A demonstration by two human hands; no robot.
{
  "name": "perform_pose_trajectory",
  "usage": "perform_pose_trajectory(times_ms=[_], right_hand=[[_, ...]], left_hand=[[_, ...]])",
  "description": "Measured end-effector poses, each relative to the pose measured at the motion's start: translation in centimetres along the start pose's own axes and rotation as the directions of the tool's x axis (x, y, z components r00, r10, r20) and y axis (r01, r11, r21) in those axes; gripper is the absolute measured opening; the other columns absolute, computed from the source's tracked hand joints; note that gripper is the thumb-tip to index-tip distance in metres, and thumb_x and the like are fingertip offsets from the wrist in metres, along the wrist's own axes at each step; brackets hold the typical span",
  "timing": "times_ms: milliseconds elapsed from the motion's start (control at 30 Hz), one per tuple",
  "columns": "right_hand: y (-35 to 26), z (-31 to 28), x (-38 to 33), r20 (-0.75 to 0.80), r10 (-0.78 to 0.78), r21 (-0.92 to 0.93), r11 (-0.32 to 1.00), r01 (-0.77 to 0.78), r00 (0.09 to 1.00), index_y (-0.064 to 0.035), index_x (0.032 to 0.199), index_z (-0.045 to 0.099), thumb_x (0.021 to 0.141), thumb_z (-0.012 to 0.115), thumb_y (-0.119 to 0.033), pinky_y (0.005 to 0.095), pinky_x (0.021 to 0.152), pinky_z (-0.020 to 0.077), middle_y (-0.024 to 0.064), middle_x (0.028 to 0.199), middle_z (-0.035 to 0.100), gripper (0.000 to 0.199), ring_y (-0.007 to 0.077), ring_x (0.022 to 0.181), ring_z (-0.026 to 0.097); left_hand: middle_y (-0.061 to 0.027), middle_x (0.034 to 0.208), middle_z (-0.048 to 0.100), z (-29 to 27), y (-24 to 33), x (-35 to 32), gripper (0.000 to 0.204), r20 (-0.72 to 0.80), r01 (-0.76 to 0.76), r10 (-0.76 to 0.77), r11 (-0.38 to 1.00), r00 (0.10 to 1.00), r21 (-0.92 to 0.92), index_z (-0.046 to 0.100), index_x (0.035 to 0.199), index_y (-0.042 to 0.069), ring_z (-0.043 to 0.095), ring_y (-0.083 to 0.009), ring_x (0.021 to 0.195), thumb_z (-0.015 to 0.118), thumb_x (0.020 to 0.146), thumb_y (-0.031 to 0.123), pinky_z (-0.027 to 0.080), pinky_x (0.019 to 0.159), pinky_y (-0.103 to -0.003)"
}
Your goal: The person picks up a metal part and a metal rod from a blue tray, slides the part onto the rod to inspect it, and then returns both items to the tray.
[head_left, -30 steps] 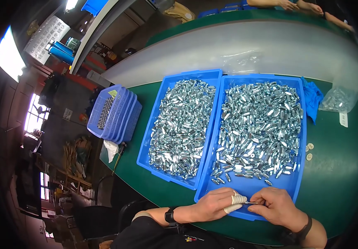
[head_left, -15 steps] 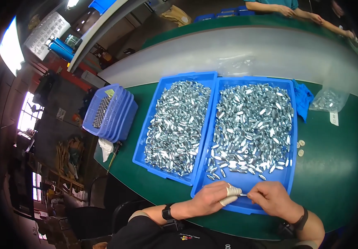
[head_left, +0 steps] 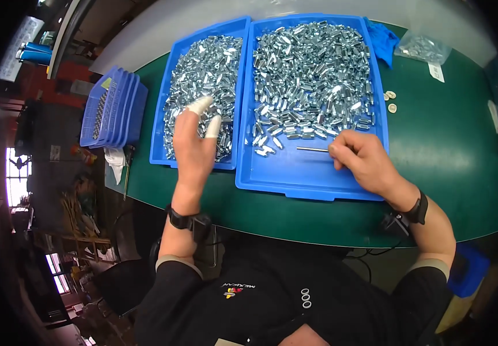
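My left hand (head_left: 192,144), with pale finger cots on two fingers, reaches over the near part of the left blue tray (head_left: 160,130). Its fingers are apart and nothing shows between them. Beneath it lies a heap of small shiny metal fittings (head_left: 207,69). My right hand (head_left: 364,164) pinches one end of a thin metal rod (head_left: 311,149), which points left above the bare front of the right blue tray (head_left: 312,179). A second heap of the same metal fittings (head_left: 312,81) fills the far part of that tray, with a few loose ones at its near edge.
Stacked purple baskets (head_left: 119,109) stand left of the trays, metal parts in the top one. To the right lie a blue cloth (head_left: 382,41), a clear bag of parts (head_left: 422,49) and several pale round pieces (head_left: 392,108) on the green table (head_left: 445,155).
My left hand has left the rod and right tray, moving left over the left tray, and its fingers have opened. My right hand keeps the rod. The view has tilted downward.
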State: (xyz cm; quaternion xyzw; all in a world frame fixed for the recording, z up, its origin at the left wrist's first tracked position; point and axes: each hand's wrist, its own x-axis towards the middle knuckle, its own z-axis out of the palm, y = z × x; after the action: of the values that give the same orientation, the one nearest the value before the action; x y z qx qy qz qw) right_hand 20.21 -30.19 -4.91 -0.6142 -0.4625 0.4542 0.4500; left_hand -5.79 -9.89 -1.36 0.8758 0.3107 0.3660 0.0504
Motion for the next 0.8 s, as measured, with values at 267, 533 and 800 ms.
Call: perform_pose_trajectory(times_ms=[267,533,800], right_hand=[[0.5,0.2,-1.0,-0.026,-0.033,-0.023,0.999,0.033,0.999,-0.0007,0.087,0.065,0.1,0.062,-0.021,0.0263,0.062,0.0434,0.0026,0.074,0.065,0.024,0.0082,0.068,0.057],[0.7,0.2,-0.8,-0.071,-0.105,-0.004,0.994,0.105,0.992,-0.001,0.089,0.065,0.1,0.063,-0.021,0.0262,0.061,0.0425,0.0004,0.074,0.064,0.023,0.0068,0.068,0.055],[1.5,0.7,-0.2,-0.117,-0.157,0.023,0.987,0.161,0.981,-0.0007,0.09,0.067,0.099,0.065,-0.023,0.0279,0.059,0.042,0.0015,0.073,0.064,0.024,0.0078,0.065,0.054]], left_hand=[[-0.0084,0.096,0.065,4.8,3.2,0.2,0.031,0.408,-0.265,0.275,0.961,0.871,-0.083,0.071,0.11,0.008,0.063,-0.0309,0.095,0.079,0.079,0.005,0.051,0.085,-0.04],[-0.0094,0.084,0.059,5.8,3.3,-0.7,0.02,0.357,-0.302,0.303,0.951,0.883,-0.061,0.07,0.096,0.006,0.06,-0.0316,0.084,0.078,0.079,0.005,0.05,0.076,-0.041],[-0.0115,0.09,0.066,5.6,3.6,-1.6,0.02,0.335,-0.202,0.252,0.963,0.908,-0.176,0.069,0.099,0.006,0.064,-0.0323,0.088,0.078,0.081,0.004,0.052,0.078,-0.041]])
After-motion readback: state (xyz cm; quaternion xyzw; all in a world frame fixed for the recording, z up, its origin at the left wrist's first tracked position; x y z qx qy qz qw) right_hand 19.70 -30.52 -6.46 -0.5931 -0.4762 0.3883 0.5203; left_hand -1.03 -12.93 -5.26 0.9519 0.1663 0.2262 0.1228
